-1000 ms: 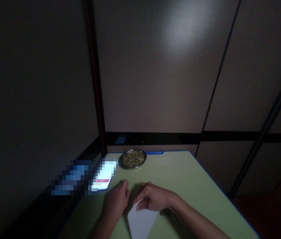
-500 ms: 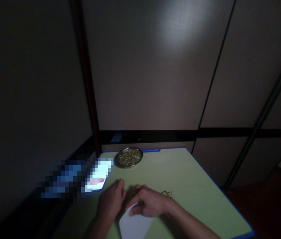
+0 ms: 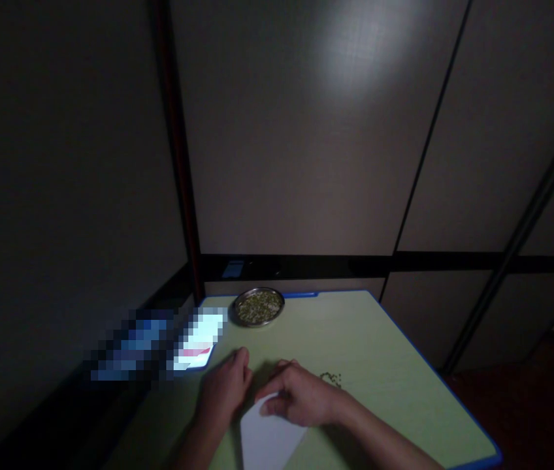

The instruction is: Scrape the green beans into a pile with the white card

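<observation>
Head view. White card (image 3: pixel 267 434): near part of tabletop (image 3: pixel 379 339), pinched by right hand (image 3: pixel 293 393). Left hand (image 3: pixel 228 382): curled alongside; contents hidden, grip cannot be told. Loose grains (image 3: pixel 330 377): beside right wrist; a stray forearm sweep could scatter them.

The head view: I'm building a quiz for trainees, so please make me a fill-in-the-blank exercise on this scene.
The white sheet is gripped by the person's ____ hand.
The metal dish stands at the ____ end of the green table, not its near end.
The table's trim is ____.
The lit screen lies to the ____ (left or right) of the dish.

Missing words: right; far; blue; left.
</observation>
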{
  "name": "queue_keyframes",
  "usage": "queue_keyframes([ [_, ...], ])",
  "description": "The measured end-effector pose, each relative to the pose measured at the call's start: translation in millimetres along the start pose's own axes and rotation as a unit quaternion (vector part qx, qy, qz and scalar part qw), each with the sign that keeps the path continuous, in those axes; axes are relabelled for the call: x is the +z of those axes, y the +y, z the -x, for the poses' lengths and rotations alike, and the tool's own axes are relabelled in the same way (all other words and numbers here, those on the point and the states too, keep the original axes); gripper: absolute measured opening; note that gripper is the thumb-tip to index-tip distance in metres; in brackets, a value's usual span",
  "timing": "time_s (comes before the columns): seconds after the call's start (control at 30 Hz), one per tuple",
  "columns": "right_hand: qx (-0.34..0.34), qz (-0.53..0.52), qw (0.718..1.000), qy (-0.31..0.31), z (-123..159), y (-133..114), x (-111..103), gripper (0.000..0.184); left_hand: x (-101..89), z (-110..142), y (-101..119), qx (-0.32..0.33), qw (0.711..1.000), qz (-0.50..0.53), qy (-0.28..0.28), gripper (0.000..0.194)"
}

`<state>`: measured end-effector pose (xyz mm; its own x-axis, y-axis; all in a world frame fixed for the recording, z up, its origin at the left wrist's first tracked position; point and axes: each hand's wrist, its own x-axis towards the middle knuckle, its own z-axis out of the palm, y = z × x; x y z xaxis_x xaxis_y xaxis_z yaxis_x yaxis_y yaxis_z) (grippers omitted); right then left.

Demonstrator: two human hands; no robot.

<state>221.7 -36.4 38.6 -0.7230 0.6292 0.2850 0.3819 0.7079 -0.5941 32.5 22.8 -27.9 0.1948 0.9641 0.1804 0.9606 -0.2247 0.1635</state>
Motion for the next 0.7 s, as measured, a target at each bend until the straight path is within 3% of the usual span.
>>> queue_keyframes([
  [0.1, 0.026, -0.002, 0.999, 0.024, 0.2, -10.8, -10.9, 0.015, -0.1, 1.1, -1.5, -0.007, 1.000, 0.022, -0.014, 0.008],
  [0.2, 0.090, 0.001, 0.992, 0.084, 5.1, -19.7, -22.4, 0.017, 1.2, 3.5, -4.0, 0.025, 0.998, 0.051, 0.008, 0.008],
  [0.33, 0.202, -0.038, 0.954, 0.216, 27.3, -20.2, -35.4, 0.024, 2.6, 3.8, -3.8, 0.026, 0.999, 0.029, 0.032, 0.011],
  [0.4, 0.241, -0.016, 0.938, 0.248, 45.2, -18.5, -40.9, 0.025, 2.2, 2.9, -2.0, 0.027, 0.999, 0.011, 0.041, 0.009],
  [0.57, 0.315, 0.111, 0.907, 0.255, 87.9, -23.2, -42.5, 0.026, 0.7, 1.4, 0.3, 0.019, 0.999, -0.009, 0.036, 0.007],
  [0.7, 0.326, 0.146, 0.900, 0.250, 101.3, -31.5, -29.5, 0.029, 3.4, 0.9, -1.5, 0.025, 0.999, -0.016, 0.045, 0.008],
])
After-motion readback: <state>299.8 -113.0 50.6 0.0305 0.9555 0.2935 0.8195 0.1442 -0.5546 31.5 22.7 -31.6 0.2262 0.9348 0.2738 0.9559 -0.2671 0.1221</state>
